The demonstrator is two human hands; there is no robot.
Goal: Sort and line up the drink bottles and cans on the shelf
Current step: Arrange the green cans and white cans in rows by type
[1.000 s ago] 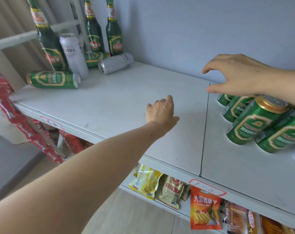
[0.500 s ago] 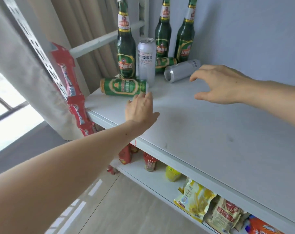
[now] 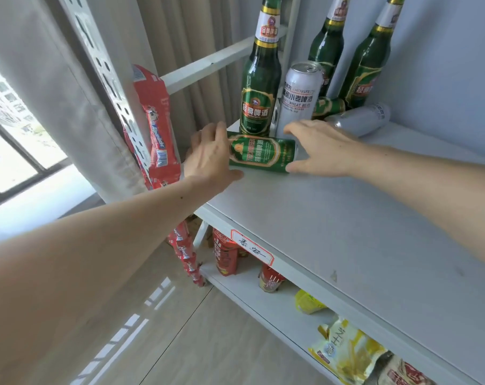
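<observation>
White laminate shelf boards (image 3: 333,232) were seen against a pale blue wall, with a curtained window off to the left and snack bags (image 3: 344,354) stocked on the tier below. At the far left, a strip of red snack packets (image 3: 158,134) was hung from the perforated metal upright (image 3: 108,87).

Next, the left hand (image 3: 210,157) was laid against the left end of a green aluminium beer can (image 3: 260,154), its fingers straight and loosely spread, the thumb lying on the board just in front of the can. The can was lying on its side near the shelf's left front corner, its long axis running left to right, so that one hand was set at each end. Behind it, a tall green glass bottle (image 3: 260,87) and a white wheat-beer can (image 3: 298,95) were standing upright.

At the can's right end, the right hand (image 3: 322,148) was held with the fingers arched and spread and the thumb just beside the rim; whether contact had been made could not be told. Further right, two more green bottles (image 3: 366,65) were standing, with a small green can (image 3: 329,107) and a silver can (image 3: 360,120) lying beside them.

Both hands were judged equally near, so the can would probably be tipped upright between them.
</observation>
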